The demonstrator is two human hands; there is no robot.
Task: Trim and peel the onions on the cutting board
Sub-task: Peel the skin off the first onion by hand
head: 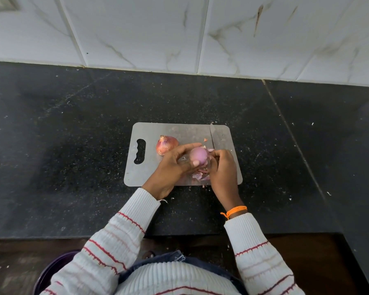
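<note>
A person in a white ribbed sweater with red stripes stands at a black speckled stone countertop (77,128), both bare hands working over a grey rectangular cutting board (149,173) with rounded corners and one cut-out handle slot at its left end. Two onions are in view. One, a smooth, pale purple peeled onion (198,156), is held just above the middle of the board: the left hand (172,167) cups it from the left, thumb against its near side and fingers curled over its far side, while the right hand (223,167) closes in from the right, its fingertips curled tight at the onion's edge where loose skin hangs. Whether those fingertips pinch the skin or the onion itself cannot be told. The second, an unpeeled red-brown onion (166,144) with its dry papery tip intact, rests on the board just left of and behind the left hand. One knife with a grey steel blade (214,136) lies on the board's far right part, its tip toward the wall; the handle is hidden behind the right hand. A small heap of purple onion skin scraps (200,175) sits on the board's near edge below the hands. One orange thread bracelet (235,210) circles the right wrist. White marbled wall tiles (136,33) back the counter.
</note>
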